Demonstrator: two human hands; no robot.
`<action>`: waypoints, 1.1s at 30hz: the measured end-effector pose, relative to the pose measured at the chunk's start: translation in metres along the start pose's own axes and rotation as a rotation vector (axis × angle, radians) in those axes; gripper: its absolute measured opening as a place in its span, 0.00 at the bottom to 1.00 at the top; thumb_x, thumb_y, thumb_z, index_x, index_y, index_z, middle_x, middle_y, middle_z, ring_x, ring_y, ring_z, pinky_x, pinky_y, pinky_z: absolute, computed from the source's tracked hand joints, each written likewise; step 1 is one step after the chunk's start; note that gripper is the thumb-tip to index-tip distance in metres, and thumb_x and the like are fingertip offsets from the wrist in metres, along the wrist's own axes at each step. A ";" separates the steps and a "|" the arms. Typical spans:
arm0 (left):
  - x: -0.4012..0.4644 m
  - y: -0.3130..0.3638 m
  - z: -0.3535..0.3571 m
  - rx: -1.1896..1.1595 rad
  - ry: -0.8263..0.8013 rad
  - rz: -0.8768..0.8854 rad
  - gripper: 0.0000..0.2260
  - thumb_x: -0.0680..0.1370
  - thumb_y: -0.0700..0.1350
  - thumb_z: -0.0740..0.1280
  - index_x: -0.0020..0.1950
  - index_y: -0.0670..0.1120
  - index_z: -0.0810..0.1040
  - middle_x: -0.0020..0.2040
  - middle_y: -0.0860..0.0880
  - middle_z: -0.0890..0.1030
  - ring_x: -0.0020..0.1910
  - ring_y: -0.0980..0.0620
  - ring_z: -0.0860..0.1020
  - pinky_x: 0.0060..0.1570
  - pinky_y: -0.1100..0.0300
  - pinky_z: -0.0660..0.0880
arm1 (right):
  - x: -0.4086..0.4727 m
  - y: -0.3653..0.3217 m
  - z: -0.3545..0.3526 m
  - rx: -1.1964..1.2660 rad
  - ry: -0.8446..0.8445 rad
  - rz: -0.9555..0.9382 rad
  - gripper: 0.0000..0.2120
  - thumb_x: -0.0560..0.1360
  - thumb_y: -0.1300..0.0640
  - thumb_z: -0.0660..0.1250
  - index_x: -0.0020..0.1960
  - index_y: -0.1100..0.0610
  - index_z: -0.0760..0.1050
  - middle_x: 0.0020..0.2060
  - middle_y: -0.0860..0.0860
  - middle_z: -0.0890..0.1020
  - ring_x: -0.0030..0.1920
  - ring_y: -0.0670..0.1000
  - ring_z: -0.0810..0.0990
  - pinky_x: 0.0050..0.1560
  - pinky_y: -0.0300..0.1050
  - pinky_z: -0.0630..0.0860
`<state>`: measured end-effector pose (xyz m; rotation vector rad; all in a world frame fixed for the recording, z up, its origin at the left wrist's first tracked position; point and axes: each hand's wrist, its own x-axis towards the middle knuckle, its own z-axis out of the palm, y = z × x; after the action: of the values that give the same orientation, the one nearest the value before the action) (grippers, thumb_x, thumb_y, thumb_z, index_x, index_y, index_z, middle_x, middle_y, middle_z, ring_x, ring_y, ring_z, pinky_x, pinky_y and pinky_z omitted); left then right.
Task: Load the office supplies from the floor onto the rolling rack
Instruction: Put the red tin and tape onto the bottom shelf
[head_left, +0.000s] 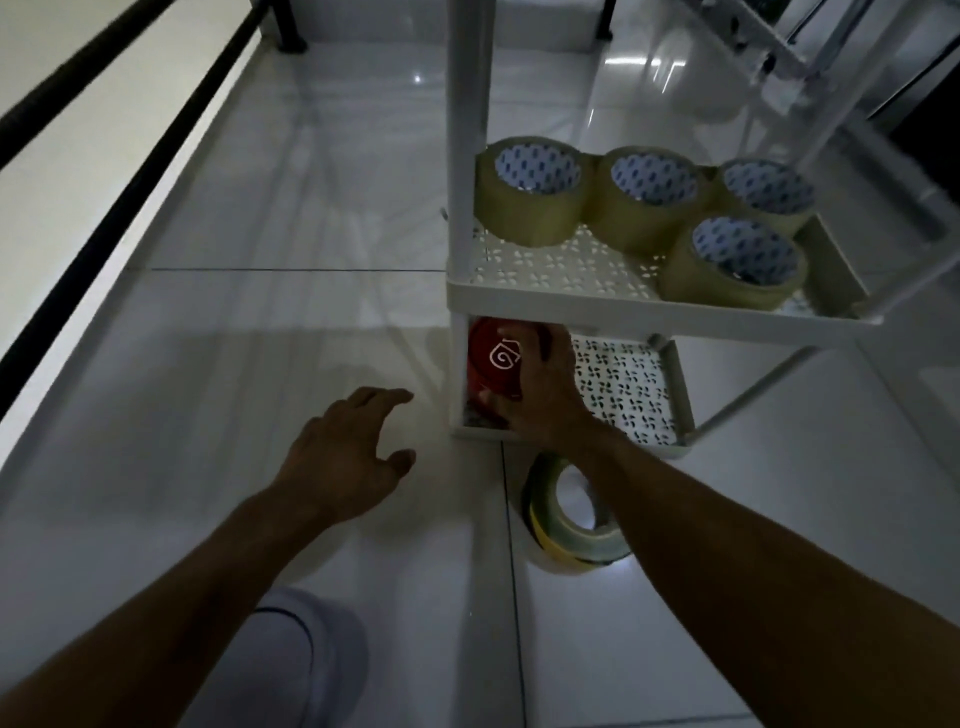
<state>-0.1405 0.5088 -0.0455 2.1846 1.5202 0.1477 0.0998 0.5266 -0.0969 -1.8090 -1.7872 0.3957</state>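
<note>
Gloss on the floor and tape, matt white on the rack.

The floor tiles (322, 218) look like polished ceramic, smooth and glossy, mirroring light and the rack's posts. The rolling rack (561, 299) appears to be matt white plastic, its shelves perforated with small petal-shaped cutouts. Four rolls of packing tape (530, 202) on the upper shelf have smooth, slightly shiny tan film wound over printed paper-like cores (blue marks on white). The red container (493, 358) on the lower shelf has a smooth, glossy surface with a white printed swirl. The tape rolls on the floor (571, 525) look clear and yellowish, glossy.
</note>
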 end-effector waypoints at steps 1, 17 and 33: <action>-0.001 0.001 -0.001 -0.013 0.002 -0.007 0.29 0.76 0.55 0.67 0.75 0.55 0.62 0.73 0.51 0.65 0.68 0.48 0.68 0.67 0.50 0.66 | 0.000 0.000 -0.006 0.056 -0.036 0.015 0.45 0.65 0.53 0.79 0.75 0.54 0.58 0.72 0.61 0.55 0.73 0.60 0.56 0.70 0.53 0.61; -0.090 0.001 -0.025 -0.076 0.156 0.059 0.22 0.75 0.49 0.69 0.69 0.52 0.71 0.68 0.49 0.73 0.64 0.46 0.73 0.61 0.51 0.71 | -0.107 -0.060 -0.049 -0.043 -0.118 0.059 0.48 0.66 0.42 0.76 0.76 0.43 0.51 0.76 0.49 0.60 0.74 0.53 0.61 0.70 0.55 0.64; -0.136 -0.035 -0.055 -0.292 0.276 0.019 0.31 0.76 0.53 0.69 0.76 0.53 0.61 0.69 0.49 0.71 0.66 0.50 0.71 0.62 0.55 0.69 | -0.227 -0.190 0.050 0.258 -0.432 -0.128 0.52 0.59 0.42 0.81 0.76 0.38 0.56 0.77 0.51 0.50 0.76 0.55 0.53 0.75 0.52 0.61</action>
<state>-0.2409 0.4123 0.0118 2.0048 1.5097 0.6590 -0.0996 0.3039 -0.0671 -1.4974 -2.0097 0.9776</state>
